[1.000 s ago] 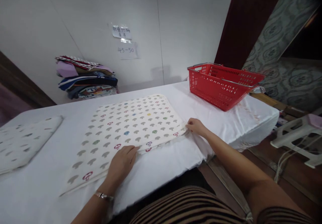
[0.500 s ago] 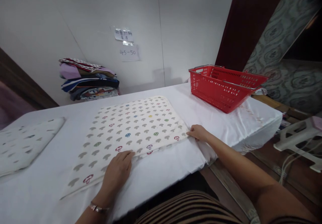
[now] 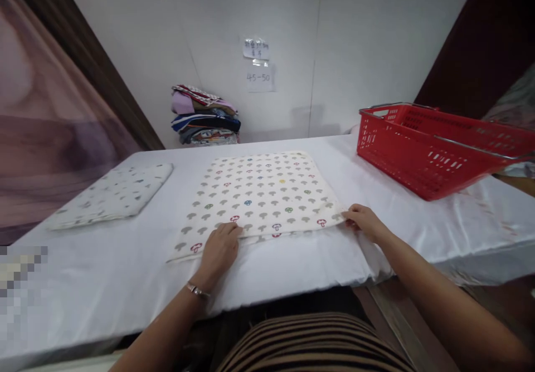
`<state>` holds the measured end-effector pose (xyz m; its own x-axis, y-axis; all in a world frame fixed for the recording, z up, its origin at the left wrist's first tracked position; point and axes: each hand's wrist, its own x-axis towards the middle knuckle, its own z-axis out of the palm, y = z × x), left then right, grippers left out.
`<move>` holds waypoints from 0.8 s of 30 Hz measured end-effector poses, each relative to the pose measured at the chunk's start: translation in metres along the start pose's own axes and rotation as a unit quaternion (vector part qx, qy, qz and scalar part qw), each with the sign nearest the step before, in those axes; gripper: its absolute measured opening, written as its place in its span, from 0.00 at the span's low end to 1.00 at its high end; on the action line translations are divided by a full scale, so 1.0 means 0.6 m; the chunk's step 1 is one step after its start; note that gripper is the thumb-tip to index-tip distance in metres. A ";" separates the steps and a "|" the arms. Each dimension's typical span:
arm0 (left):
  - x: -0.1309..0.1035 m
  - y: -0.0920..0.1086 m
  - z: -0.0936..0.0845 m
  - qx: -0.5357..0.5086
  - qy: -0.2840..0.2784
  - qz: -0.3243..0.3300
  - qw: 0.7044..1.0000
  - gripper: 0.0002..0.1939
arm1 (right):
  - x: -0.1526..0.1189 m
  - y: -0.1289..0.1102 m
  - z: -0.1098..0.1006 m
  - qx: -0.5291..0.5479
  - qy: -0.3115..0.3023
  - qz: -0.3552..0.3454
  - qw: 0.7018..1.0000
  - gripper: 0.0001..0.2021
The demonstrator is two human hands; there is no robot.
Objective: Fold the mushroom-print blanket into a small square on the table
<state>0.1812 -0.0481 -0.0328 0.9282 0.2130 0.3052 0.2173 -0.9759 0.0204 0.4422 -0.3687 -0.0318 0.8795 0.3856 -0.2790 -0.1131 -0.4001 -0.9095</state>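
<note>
A folded white cloth (image 3: 267, 194) printed with grey and coloured mushrooms lies spread on the table in front of me. My left hand (image 3: 221, 244) rests at its near edge, left of the middle, with the fingers bent together over the fabric; the thumb is hidden. At the near right corner, my right hand (image 3: 363, 220) pinches the cloth between thumb and fingers. A second layer shows slightly below the near edge between my hands.
Another folded white printed cloth (image 3: 121, 195) lies to the left on the white-covered table (image 3: 284, 272). A red plastic basket (image 3: 426, 155) stands at the right. Behind the table is a stack of folded fabrics (image 3: 205, 117), below paper signs (image 3: 259, 77) on the wall.
The view has turned left, so the cloth, basket and fabric stack appear farther right. Both hands stay at the same parts of the mushroom-print cloth.
</note>
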 end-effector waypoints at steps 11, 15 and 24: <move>-0.042 -0.049 -0.027 0.008 0.026 -0.067 0.997 0.13 | 0.008 0.021 -0.038 0.005 0.051 -0.014 0.999 0.17; -0.069 -0.041 -0.035 -0.033 0.036 -0.003 0.999 0.13 | 0.018 0.024 -0.052 -0.106 0.080 -0.049 0.990 0.16; -0.095 -0.047 -0.026 -0.010 0.016 -0.048 0.999 0.17 | 0.033 0.036 -0.058 -0.373 0.081 -0.078 0.921 0.21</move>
<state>0.1176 -0.0334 -0.0356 0.8928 0.3050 0.3314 0.2988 -0.9517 0.0709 0.4733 -0.3984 -0.0462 0.9225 0.3814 -0.0590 0.3157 -0.8338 -0.4528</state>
